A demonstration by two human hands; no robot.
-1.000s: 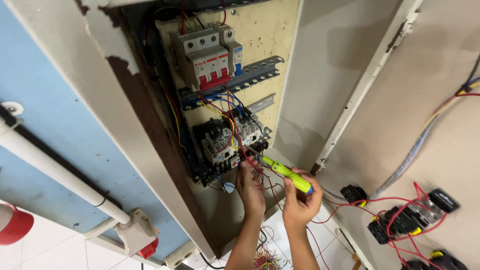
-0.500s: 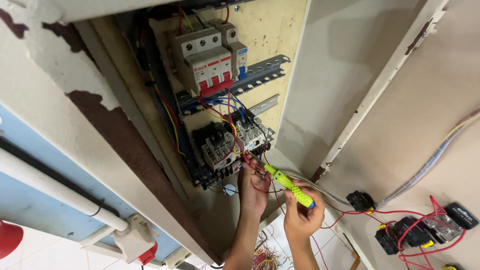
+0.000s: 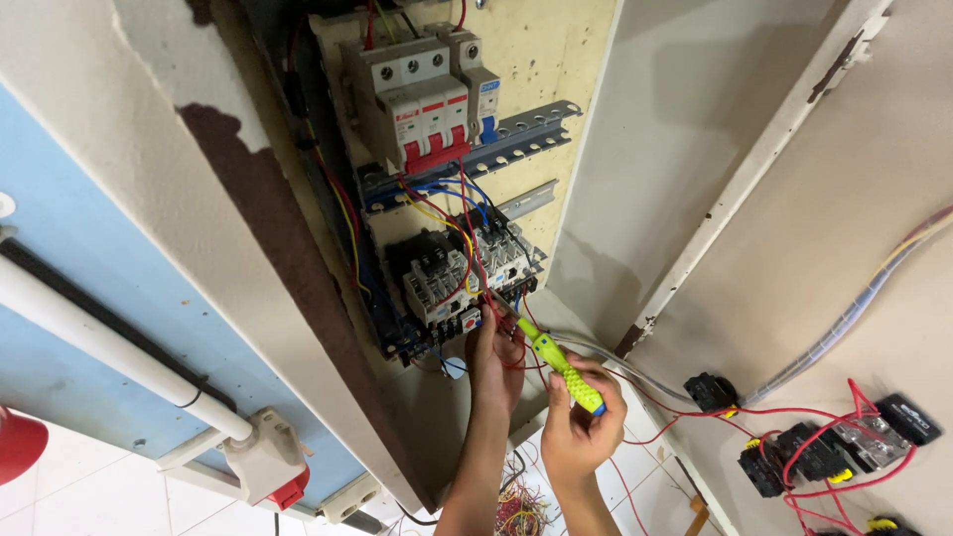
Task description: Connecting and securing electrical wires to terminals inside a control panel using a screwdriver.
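Yellow-green screwdriver, red wires, cream panel.

1 view only, from a camera on the person's head. It looks steeply upward into an open electrical cabinet, tilted, so the back panel leans across the frame. The cabinet sits close, within arm's reach; both forearms enter from the bottom edge. The open door fills the right side, a blue wall the left. No second view overlaps it.
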